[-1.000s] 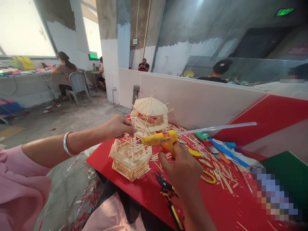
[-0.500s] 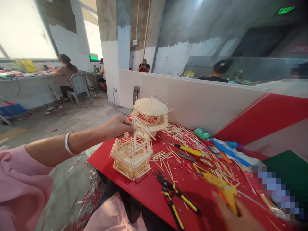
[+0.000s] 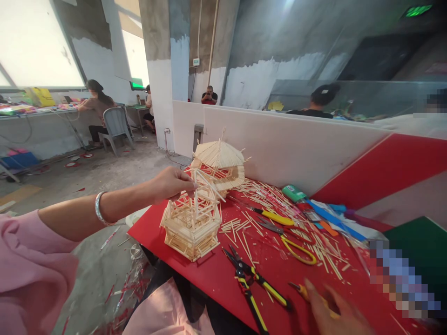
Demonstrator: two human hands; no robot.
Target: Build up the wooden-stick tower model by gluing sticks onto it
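My left hand (image 3: 179, 181) pinches a thin wooden stick on the upper frame of a small stick-built model (image 3: 192, 228) near the table's left corner. Right behind it stands a stick pavilion (image 3: 220, 163) with a pointed roof, partly hidden by the frame. At the lower right, my right hand (image 3: 335, 307), smeared by motion, is around a yellow glue gun (image 3: 303, 292); the fingers cover much of the gun. Black-and-yellow cutters (image 3: 249, 279) lie between the model and my right hand. Behind them are scissors (image 3: 296, 249) with a yellow handle and yellow-handled pliers (image 3: 275, 217).
Loose wooden sticks (image 3: 328, 260) litter the red table (image 3: 209, 279). A green-and-blue package (image 3: 295, 193) and plastic wrappings lie along the white partition (image 3: 279, 144). A dark green box (image 3: 419, 256) stands at right. Other people sit farther off, one near a grey chair (image 3: 117, 125).
My right hand has brought the glue gun down toward the table's near edge, uncovering the scissors' yellow handle. My left hand and the model stay in place.
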